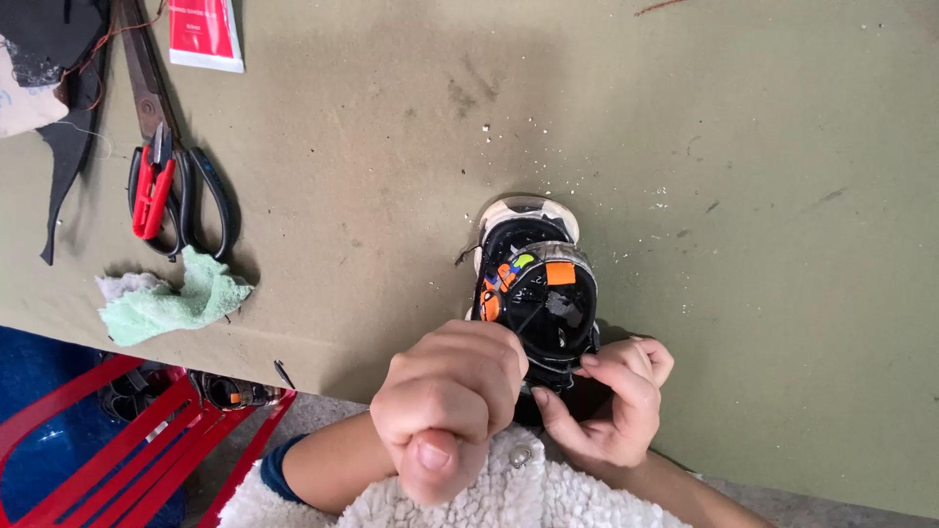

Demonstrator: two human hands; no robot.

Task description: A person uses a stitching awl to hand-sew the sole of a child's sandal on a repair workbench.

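A small black shoe (540, 293) with orange, blue and green patches and a pale sole stands upright on the olive-green table (685, 147), its opening facing the camera. My left hand (452, 401) is curled in a fist against the shoe's near left edge, gripping it. On the other side, my right hand (616, 401) pinches the shoe's near right edge with fingers and thumb. Both wrists come out of a fluffy white sleeve (528, 494).
Large black scissors (191, 176) and small red thread snips (152, 191) lie at the table's left. A mint-green cloth (181, 298) sits below them. A red-and-white packet (203, 34) and dark fabric pieces (59, 88) are at the top left. A red rack (117, 440) stands under the table edge.
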